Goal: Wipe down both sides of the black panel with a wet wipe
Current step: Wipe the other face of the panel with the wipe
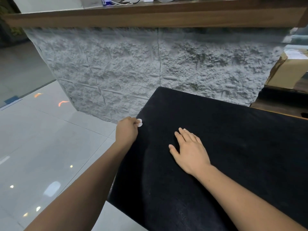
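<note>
The black panel (225, 147) fills the near right of the scene, its far edge close to a grey stone-textured counter front (150, 67). The left hand (127, 130) sits at the panel's left edge with its fingers curled tight round a small balled white wet wipe (139, 122), which seems to touch the panel surface. The right hand (191, 150) lies flat on the panel, fingers straight and slightly spread, holding nothing. Glossy pale floor tiles (41, 139) lie to the left.
</note>
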`<state>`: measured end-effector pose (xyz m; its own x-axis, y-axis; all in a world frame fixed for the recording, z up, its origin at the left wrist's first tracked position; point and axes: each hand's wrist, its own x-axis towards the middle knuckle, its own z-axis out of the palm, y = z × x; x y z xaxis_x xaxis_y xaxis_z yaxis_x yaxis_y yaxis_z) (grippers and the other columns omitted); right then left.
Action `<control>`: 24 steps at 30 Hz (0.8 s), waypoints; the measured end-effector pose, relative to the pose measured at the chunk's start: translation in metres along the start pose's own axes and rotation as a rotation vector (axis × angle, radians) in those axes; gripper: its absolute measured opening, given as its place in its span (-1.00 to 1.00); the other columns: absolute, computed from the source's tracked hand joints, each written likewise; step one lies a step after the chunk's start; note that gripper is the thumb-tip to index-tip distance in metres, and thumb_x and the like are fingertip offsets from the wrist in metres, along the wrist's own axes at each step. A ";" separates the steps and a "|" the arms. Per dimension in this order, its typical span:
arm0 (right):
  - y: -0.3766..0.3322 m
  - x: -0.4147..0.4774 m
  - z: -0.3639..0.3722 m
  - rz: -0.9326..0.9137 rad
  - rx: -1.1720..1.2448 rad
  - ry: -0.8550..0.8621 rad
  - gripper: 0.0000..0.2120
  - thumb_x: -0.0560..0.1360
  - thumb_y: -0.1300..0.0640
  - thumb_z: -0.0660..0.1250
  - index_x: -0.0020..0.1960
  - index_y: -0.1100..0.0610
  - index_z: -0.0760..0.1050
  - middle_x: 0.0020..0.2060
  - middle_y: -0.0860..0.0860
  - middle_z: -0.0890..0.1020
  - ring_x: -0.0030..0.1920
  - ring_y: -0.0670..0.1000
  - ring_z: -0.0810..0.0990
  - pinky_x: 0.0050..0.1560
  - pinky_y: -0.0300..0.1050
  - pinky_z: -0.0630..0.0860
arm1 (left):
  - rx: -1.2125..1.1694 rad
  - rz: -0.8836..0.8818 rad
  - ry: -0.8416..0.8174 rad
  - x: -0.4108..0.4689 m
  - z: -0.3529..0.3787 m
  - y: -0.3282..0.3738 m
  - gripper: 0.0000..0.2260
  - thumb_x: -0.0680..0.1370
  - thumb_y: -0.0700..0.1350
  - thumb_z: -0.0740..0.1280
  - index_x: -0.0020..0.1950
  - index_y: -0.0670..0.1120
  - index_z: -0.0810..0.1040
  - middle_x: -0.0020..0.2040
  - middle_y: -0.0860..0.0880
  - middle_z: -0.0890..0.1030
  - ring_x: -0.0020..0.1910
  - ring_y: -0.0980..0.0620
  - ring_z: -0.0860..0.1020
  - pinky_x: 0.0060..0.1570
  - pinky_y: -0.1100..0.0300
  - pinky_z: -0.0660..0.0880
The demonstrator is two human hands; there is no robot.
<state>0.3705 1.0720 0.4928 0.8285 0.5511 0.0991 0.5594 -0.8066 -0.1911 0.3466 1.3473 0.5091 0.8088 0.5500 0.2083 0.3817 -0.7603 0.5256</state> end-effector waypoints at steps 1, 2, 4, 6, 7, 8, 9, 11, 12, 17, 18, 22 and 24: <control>0.000 0.000 0.001 0.004 0.010 0.008 -0.27 0.65 -0.35 -0.13 0.69 0.02 0.15 0.69 -0.04 0.08 0.68 -0.05 -0.02 0.67 -0.04 -0.05 | 0.000 0.007 -0.002 0.000 -0.001 0.000 -0.82 0.66 -0.17 0.35 0.07 0.01 0.75 0.08 0.06 0.68 -0.01 0.05 0.59 -0.12 0.31 0.35; 0.000 -0.001 0.002 0.006 0.019 0.016 -0.27 0.65 -0.35 -0.13 0.69 0.01 0.14 0.69 -0.05 0.08 0.68 -0.07 -0.02 0.67 -0.05 -0.06 | -0.004 0.010 -0.006 0.000 -0.002 0.000 -0.81 0.66 -0.19 0.35 0.05 0.00 0.75 0.11 0.10 0.68 -0.04 0.10 0.57 -0.17 0.38 0.34; 0.001 -0.002 0.003 0.008 0.031 0.025 -0.27 0.65 -0.36 -0.13 0.69 -0.01 0.15 0.69 -0.07 0.10 0.67 -0.10 -0.02 0.67 -0.08 -0.07 | -0.010 0.011 -0.021 -0.001 -0.004 -0.001 -0.78 0.65 -0.23 0.33 0.02 0.00 0.75 0.15 0.15 0.69 -0.04 0.14 0.57 -0.18 0.45 0.34; 0.000 -0.002 0.003 0.014 0.037 0.032 -0.28 0.65 -0.37 -0.11 0.68 -0.02 0.17 0.68 -0.09 0.12 0.67 -0.11 0.00 0.67 -0.08 -0.06 | -0.027 0.001 -0.026 -0.003 -0.005 0.000 -0.77 0.65 -0.23 0.32 0.01 0.01 0.75 0.16 0.14 0.70 0.04 0.09 0.63 -0.07 0.33 0.45; 0.000 -0.003 0.002 0.019 0.038 0.037 -0.28 0.65 -0.37 -0.10 0.68 -0.02 0.19 0.68 -0.09 0.14 0.67 -0.11 0.02 0.67 -0.08 -0.04 | -0.046 -0.005 -0.020 -0.005 -0.004 0.000 -0.77 0.65 -0.23 0.32 0.02 0.01 0.75 0.15 0.13 0.70 0.06 0.07 0.63 -0.03 0.28 0.47; -0.001 -0.003 0.002 0.025 0.036 0.042 -0.29 0.64 -0.37 -0.09 0.67 -0.02 0.20 0.67 -0.09 0.15 0.67 -0.11 0.03 0.67 -0.07 -0.02 | -0.064 -0.008 -0.010 -0.007 -0.004 0.001 -0.78 0.65 -0.22 0.32 0.02 0.01 0.75 0.14 0.12 0.70 0.05 0.08 0.63 -0.03 0.27 0.48; -0.001 -0.003 0.002 0.028 0.035 0.043 -0.29 0.64 -0.36 -0.08 0.67 -0.03 0.21 0.67 -0.09 0.16 0.67 -0.11 0.03 0.66 -0.06 -0.01 | -0.077 -0.007 -0.002 -0.010 -0.003 0.001 -0.78 0.64 -0.22 0.33 0.03 0.02 0.75 0.13 0.13 0.70 0.03 0.09 0.63 -0.05 0.29 0.46; -0.002 -0.003 0.000 0.030 0.039 0.046 -0.30 0.64 -0.36 -0.06 0.66 -0.03 0.22 0.67 -0.08 0.17 0.66 -0.11 0.05 0.66 -0.07 0.00 | -0.079 -0.005 0.005 -0.015 -0.002 0.002 -0.78 0.64 -0.22 0.34 0.01 0.04 0.75 0.08 0.19 0.68 -0.06 0.19 0.59 -0.14 0.44 0.37; -0.002 -0.004 -0.001 0.031 0.044 0.049 -0.30 0.64 -0.36 -0.05 0.66 -0.03 0.23 0.67 -0.08 0.18 0.66 -0.11 0.05 0.66 -0.07 0.00 | -0.073 -0.003 0.008 -0.017 -0.001 0.003 -0.77 0.64 -0.23 0.34 -0.01 0.05 0.74 0.02 0.24 0.65 -0.13 0.26 0.55 -0.21 0.50 0.34; -0.002 -0.003 0.000 0.028 0.036 0.064 -0.31 0.64 -0.35 -0.02 0.65 -0.03 0.24 0.67 -0.08 0.19 0.66 -0.10 0.06 0.66 -0.06 0.02 | -0.010 0.095 -0.018 -0.033 0.004 0.015 -0.76 0.61 -0.26 0.32 -0.06 0.03 0.72 -0.07 0.22 0.59 -0.07 0.07 0.61 -0.20 0.32 0.36; -0.002 -0.003 0.000 0.029 0.039 0.068 -0.32 0.64 -0.35 -0.01 0.65 -0.02 0.25 0.66 -0.08 0.20 0.66 -0.10 0.07 0.65 -0.06 0.03 | 0.003 0.118 -0.015 -0.037 0.006 0.019 -0.76 0.60 -0.26 0.32 -0.04 0.03 0.72 -0.08 0.19 0.58 -0.06 0.02 0.60 -0.17 0.23 0.35; -0.001 -0.003 0.002 0.029 0.045 0.074 -0.31 0.64 -0.35 -0.01 0.65 -0.03 0.26 0.66 -0.08 0.21 0.66 -0.10 0.08 0.65 -0.05 0.04 | 0.015 0.180 -0.020 -0.055 0.017 0.036 -0.75 0.60 -0.22 0.31 0.01 0.08 0.72 -0.07 0.09 0.62 -0.04 -0.02 0.56 -0.08 0.12 0.40; -0.001 -0.003 0.003 0.029 0.048 0.078 -0.31 0.63 -0.36 -0.01 0.64 -0.03 0.27 0.66 -0.08 0.21 0.66 -0.10 0.08 0.65 -0.05 0.05 | -0.001 0.208 -0.017 -0.063 0.022 0.043 -0.75 0.60 -0.21 0.31 0.01 0.10 0.72 -0.09 0.06 0.61 -0.08 -0.04 0.55 -0.10 0.10 0.39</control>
<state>0.3674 1.0716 0.4894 0.8449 0.5077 0.1684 0.5347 -0.8099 -0.2414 0.3214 1.2722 0.5006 0.8775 0.3756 0.2983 0.2055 -0.8563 0.4739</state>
